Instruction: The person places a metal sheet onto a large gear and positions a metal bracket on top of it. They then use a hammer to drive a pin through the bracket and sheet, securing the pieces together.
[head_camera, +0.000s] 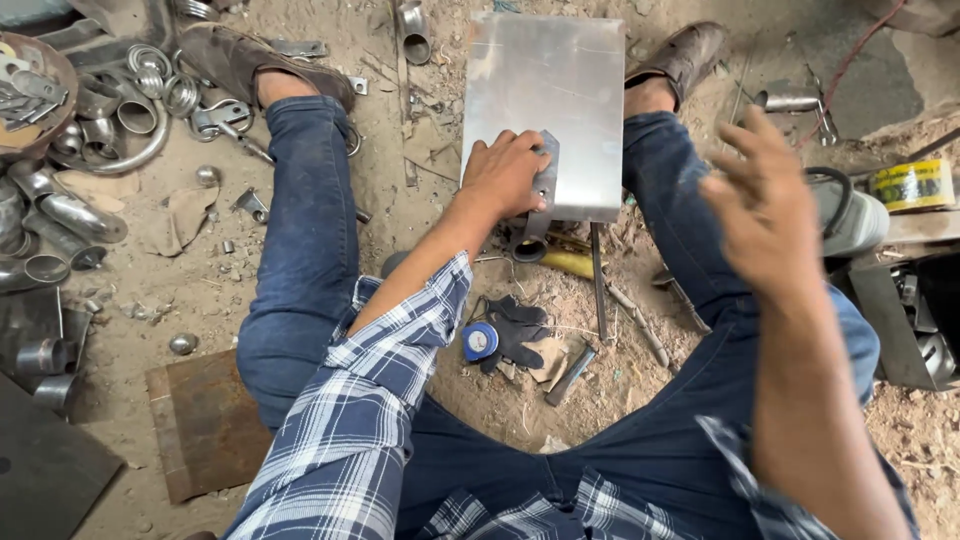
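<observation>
I sit on a dirt floor with my legs spread. Between my feet lies a shiny rectangular metal sheet box (545, 100). My left hand (503, 172) presses a small grey metal bracket (545, 185) against the sheet's near edge, fingers wrapped on it. My right hand (765, 195) hovers in the air over my right knee, fingers spread, holding nothing, blurred by motion. An angle grinder (850, 210) lies just beyond it.
Cut metal pipes and rings (90, 120) lie heaped at the left. A blue tape measure (480, 341) and black glove (520, 325) sit between my legs, with rods (598, 280) and a yellow-handled tool (570, 264). A yellow tape roll (912, 184) rests right; a rusty plate (205, 420) lies lower left.
</observation>
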